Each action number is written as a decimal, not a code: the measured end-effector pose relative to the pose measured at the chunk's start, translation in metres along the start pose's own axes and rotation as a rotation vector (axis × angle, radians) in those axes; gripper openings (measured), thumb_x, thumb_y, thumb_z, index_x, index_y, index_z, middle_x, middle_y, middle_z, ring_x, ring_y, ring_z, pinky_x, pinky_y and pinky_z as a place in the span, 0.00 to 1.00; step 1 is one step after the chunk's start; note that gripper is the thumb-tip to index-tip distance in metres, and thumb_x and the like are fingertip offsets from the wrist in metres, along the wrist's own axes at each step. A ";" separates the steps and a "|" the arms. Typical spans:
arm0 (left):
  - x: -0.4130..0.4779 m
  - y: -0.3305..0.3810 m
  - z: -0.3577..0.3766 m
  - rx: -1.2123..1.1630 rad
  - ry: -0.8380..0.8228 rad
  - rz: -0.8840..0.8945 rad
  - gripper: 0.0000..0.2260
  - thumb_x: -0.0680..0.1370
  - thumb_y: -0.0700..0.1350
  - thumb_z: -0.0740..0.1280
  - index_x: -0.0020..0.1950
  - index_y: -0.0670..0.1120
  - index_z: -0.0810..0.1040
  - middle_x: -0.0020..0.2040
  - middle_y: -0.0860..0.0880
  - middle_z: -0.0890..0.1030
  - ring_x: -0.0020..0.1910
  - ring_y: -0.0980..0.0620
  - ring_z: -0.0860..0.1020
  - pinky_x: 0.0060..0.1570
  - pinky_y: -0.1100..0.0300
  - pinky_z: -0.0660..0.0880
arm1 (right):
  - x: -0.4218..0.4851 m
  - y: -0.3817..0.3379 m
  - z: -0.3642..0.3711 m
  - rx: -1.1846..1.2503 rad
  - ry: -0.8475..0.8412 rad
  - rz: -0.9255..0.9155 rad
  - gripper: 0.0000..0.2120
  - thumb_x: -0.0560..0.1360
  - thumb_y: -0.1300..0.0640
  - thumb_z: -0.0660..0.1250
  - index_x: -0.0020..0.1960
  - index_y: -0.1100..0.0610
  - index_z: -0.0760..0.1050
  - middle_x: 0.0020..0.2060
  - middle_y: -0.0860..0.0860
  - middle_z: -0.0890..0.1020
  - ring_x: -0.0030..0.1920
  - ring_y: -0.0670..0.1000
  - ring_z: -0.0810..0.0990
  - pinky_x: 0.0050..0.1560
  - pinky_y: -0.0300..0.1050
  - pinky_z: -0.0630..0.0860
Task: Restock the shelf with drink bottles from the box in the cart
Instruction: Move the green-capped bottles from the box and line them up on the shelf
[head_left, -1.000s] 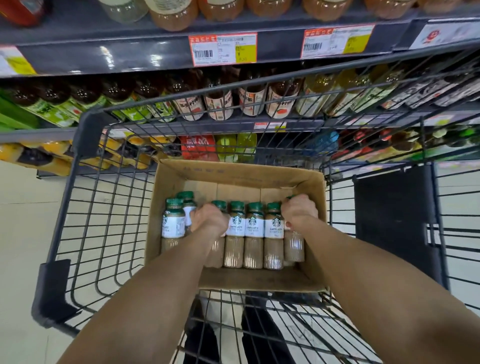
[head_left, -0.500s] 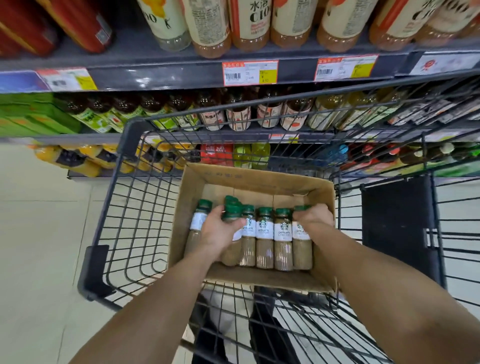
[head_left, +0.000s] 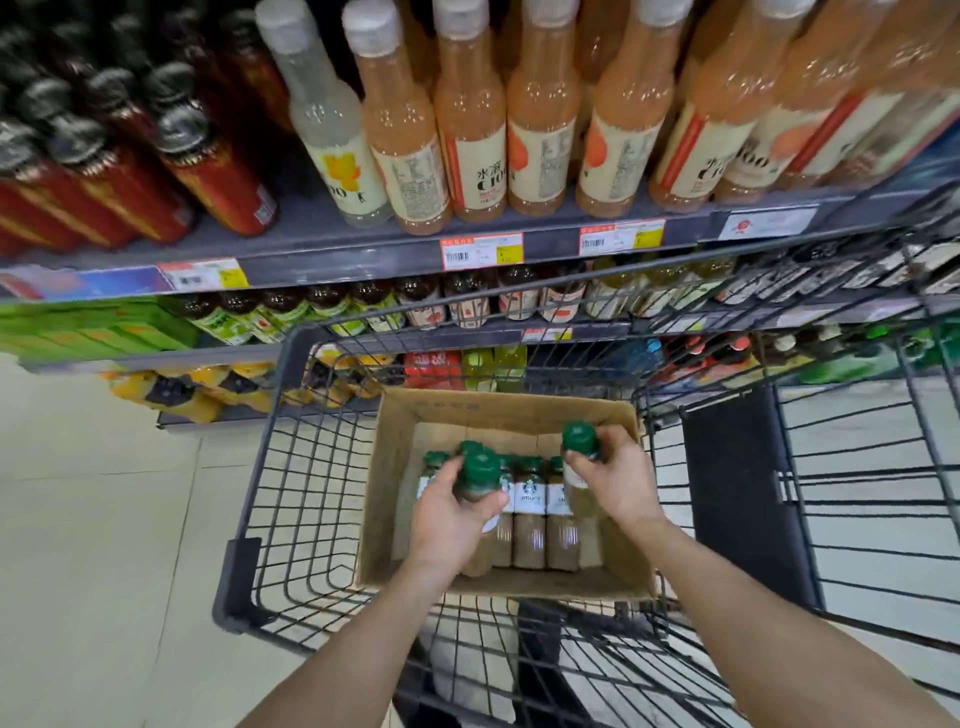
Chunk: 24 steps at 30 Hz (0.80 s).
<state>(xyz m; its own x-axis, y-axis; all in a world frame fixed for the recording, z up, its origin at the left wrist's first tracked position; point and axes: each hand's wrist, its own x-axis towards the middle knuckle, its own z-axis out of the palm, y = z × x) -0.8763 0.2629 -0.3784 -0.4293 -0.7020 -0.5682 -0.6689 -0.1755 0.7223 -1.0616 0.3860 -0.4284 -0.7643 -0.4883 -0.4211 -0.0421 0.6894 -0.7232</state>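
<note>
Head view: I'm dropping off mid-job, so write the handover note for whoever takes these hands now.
Left hand grips one Starbucks coffee bottle, its cap above the row.
Right hand grips a second coffee bottle near its neck, also above the row.
The remaining bottles stand in the cardboard box inside the cart, which faces the shelf.
Done: two bottles picked up. Left: place both on the shelf, then the rest. No matching shelf slot is visible.
</note>
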 end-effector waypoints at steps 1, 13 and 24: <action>-0.003 0.006 -0.004 0.009 0.003 0.012 0.30 0.71 0.49 0.78 0.70 0.48 0.74 0.58 0.54 0.82 0.56 0.56 0.80 0.63 0.54 0.75 | -0.003 -0.014 -0.006 0.047 0.006 -0.016 0.19 0.72 0.53 0.76 0.59 0.54 0.75 0.45 0.41 0.81 0.38 0.29 0.77 0.34 0.23 0.71; -0.054 0.140 -0.094 -0.049 0.119 0.299 0.26 0.69 0.50 0.80 0.64 0.57 0.75 0.50 0.63 0.82 0.51 0.62 0.80 0.60 0.55 0.76 | -0.069 -0.175 -0.085 0.334 0.089 -0.218 0.18 0.67 0.51 0.79 0.51 0.52 0.75 0.46 0.48 0.84 0.47 0.47 0.83 0.52 0.54 0.80; -0.123 0.213 -0.195 -0.144 0.132 0.496 0.25 0.70 0.53 0.79 0.64 0.57 0.75 0.55 0.62 0.80 0.51 0.66 0.79 0.55 0.59 0.77 | -0.153 -0.299 -0.127 0.335 0.175 -0.365 0.21 0.66 0.45 0.78 0.56 0.46 0.76 0.49 0.39 0.81 0.49 0.38 0.79 0.44 0.37 0.74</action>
<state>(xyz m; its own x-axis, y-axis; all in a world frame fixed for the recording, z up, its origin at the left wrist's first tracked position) -0.8480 0.1776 -0.0775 -0.5867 -0.8040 -0.0971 -0.3109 0.1129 0.9437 -1.0135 0.3227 -0.0782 -0.8358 -0.5482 -0.0315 -0.1396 0.2676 -0.9534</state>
